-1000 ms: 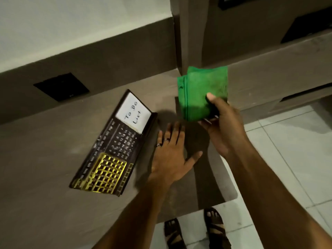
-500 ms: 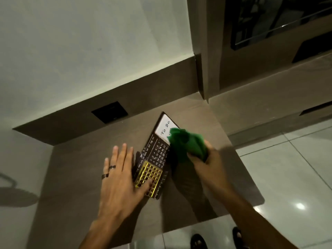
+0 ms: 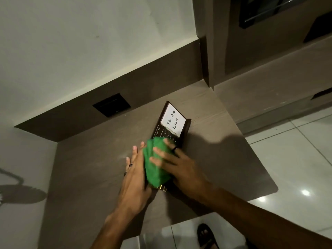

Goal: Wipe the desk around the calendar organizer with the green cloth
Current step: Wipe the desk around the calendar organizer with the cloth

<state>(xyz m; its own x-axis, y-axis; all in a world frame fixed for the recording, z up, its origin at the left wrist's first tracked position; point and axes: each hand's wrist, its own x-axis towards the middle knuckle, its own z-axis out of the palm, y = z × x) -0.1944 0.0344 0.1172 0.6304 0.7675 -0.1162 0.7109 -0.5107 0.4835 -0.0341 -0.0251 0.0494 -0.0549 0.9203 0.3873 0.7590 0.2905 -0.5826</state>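
Bunched green cloth (image 3: 156, 165) lies on the near half of the dark brown rectangular calendar organizer (image 3: 169, 126), covering its lower grid. Right hand (image 3: 179, 168) presses down on the cloth, fingers spread flat over it, ring on one finger. Left hand (image 3: 135, 178) lies open on the grey-brown wood-grain desk (image 3: 89, 168), just left of the organizer, touching the cloth's edge. White "To Do List" card (image 3: 173, 121) shows at the organizer's far end. Black wall plate (image 3: 111, 105) behind, left of the organizer.
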